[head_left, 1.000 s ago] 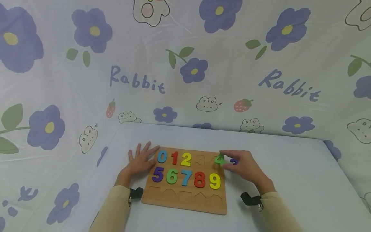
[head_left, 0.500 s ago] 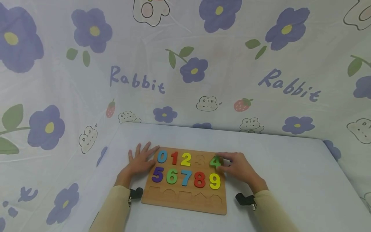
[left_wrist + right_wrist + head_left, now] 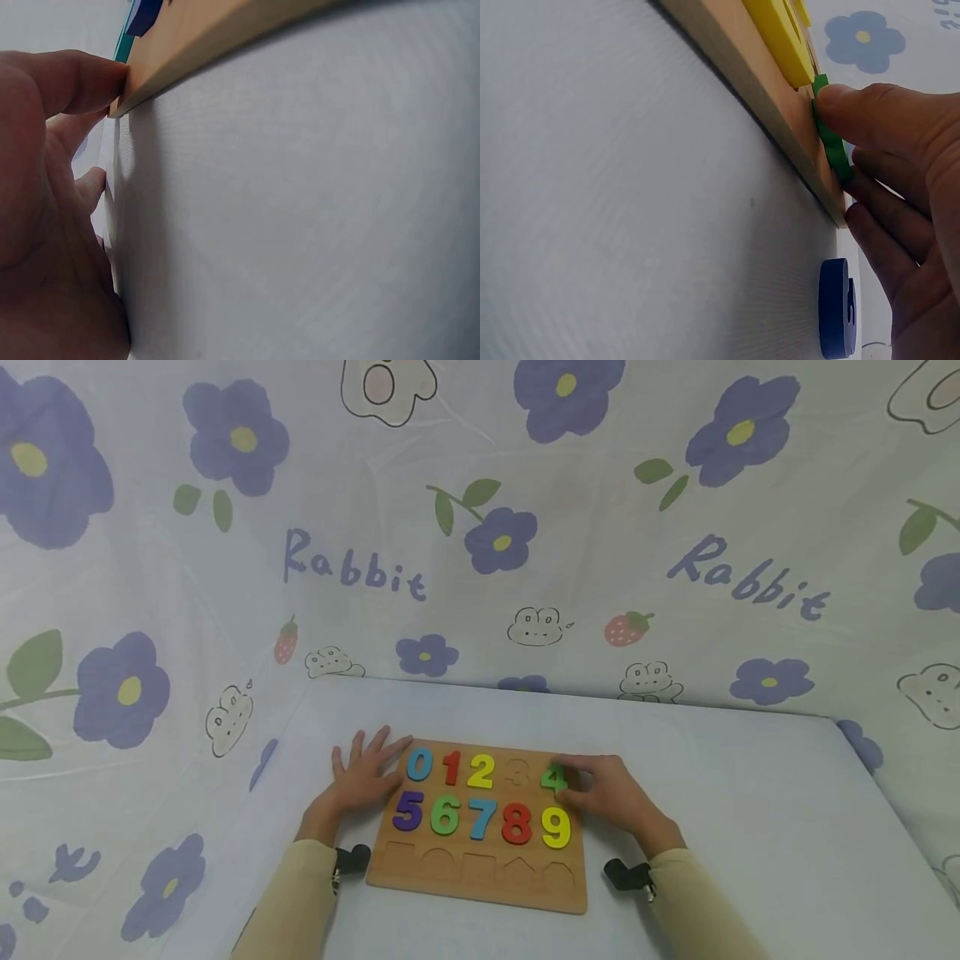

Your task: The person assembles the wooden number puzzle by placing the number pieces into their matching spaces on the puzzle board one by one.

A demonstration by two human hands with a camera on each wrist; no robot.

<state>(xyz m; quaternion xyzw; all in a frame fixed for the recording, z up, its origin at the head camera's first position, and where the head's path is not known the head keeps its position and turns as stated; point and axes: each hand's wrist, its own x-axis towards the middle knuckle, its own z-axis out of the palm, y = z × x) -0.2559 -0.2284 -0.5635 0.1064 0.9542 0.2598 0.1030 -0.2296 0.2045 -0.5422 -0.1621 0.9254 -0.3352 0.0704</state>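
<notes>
A wooden number puzzle board (image 3: 472, 897) lies on the white table. My right hand (image 3: 613, 792) pinches the green number 4 (image 3: 552, 778) between thumb and fingers, over the upper right corner of the board. In the right wrist view the green 4 (image 3: 831, 142) sits at the board's surface, the thumb on its near side. With fingers spread, my left hand (image 3: 364, 779) rests at the board's upper left corner, touching its edge. A dark blue number piece (image 3: 833, 309) stands apart on the table under my right hand, hidden in the head view.
Coloured numbers sit on the board, such as the blue 0 (image 3: 420, 764), yellow 2 (image 3: 482, 772) and yellow 9 (image 3: 556, 828). A 3-shaped recess (image 3: 517, 772) shows bare wood. Behind the table (image 3: 750, 827) hangs a flowered cloth (image 3: 585, 527).
My right hand has moved left with the green 4, bringing it from the board's right edge onto the corner beside the 3 recess. The left hand stays in place.
</notes>
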